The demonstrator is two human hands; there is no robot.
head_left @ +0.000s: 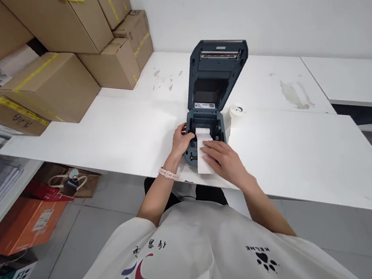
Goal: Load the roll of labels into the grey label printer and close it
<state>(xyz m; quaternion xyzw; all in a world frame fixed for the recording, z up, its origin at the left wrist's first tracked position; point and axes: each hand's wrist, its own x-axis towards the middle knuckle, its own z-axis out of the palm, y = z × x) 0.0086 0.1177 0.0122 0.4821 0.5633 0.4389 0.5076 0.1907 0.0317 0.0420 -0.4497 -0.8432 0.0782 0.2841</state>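
Note:
A dark grey label printer [212, 87] stands near the front edge of the white table [121, 129] with its lid tipped up and back. White label paper [204, 153] runs out of its open bay toward me. My left hand [181, 142] grips the printer's left front side, fingers curled on it. My right hand [223, 160] lies flat on the paper strip, fingers stretched out and pressing it down. A pale watch sits on my left wrist.
A small white tape roll [237, 110] lies just right of the printer. Several cardboard boxes [64, 77] are stacked at the table's back left. Shelving, an orange box [24, 223] and a bag [66, 182] stand on the floor to the left.

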